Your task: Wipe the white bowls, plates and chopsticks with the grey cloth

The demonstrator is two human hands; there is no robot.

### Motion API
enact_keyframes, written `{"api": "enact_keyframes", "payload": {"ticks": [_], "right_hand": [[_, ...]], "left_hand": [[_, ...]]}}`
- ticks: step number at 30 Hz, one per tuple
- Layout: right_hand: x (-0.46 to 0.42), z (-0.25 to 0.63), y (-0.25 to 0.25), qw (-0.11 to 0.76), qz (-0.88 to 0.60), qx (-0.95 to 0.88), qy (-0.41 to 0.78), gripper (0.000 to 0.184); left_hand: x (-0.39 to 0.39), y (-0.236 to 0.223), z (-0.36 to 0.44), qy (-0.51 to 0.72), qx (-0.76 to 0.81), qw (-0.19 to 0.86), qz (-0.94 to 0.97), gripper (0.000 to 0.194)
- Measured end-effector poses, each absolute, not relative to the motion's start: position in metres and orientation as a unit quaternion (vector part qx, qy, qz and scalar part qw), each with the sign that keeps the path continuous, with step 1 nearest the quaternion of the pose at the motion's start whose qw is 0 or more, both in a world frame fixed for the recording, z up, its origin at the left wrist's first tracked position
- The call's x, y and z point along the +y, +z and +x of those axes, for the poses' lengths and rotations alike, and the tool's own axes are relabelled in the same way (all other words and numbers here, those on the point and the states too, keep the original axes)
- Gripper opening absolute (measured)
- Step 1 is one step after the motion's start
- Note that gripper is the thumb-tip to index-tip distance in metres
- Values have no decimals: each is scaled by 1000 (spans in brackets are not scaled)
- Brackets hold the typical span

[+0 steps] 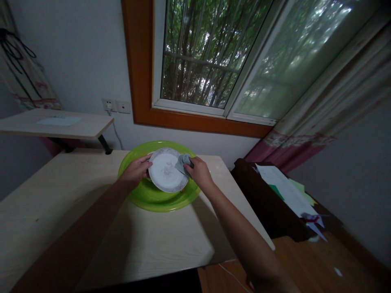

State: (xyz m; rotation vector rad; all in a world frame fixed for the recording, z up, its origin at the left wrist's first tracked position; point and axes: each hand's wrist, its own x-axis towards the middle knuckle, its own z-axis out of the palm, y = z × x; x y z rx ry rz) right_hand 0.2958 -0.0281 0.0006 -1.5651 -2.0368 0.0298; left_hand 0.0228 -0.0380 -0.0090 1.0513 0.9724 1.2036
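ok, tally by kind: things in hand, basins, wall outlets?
Plate: 1, in the left hand
Cloth: 1, in the right hand
Basin: 1, green
Wall outlets: 2
Total: 5

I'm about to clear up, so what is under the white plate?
Under the white plate is the green basin; the part directly beneath, and anything lying there, is covered from view.
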Motion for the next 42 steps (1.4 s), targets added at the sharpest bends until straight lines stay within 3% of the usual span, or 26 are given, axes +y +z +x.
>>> {"api": "enact_keyframes", "payload": {"ticks": [7, 11, 19, 22, 26, 34, 42], "right_hand": [[-55, 296, 8, 220, -553, -803, -20, 12], [-66, 284, 13, 173, -459, -870, 48, 7], [-59, 230, 21, 277, -330, -883, 187, 12], [-47, 213, 20, 326, -342, -861, 187, 11], [-28, 206, 18, 356, -374, -848, 117, 25], [-11, 243, 17, 216, -545, -810, -6, 24], [-46, 273, 20, 109, -510, -852, 46, 12]], "left_hand": [[-36, -7, 23, 534, 414, 597, 432, 52], [-35, -7, 23, 539, 405, 602, 427, 53], [-36, -5, 24, 516, 392, 622, 439, 48], [-36, -5, 23, 509, 386, 623, 452, 47], [-37, -6, 23, 489, 387, 626, 468, 48], [-37, -9, 22, 510, 394, 618, 451, 60], [-37, -7, 22, 542, 405, 588, 443, 58]]}}
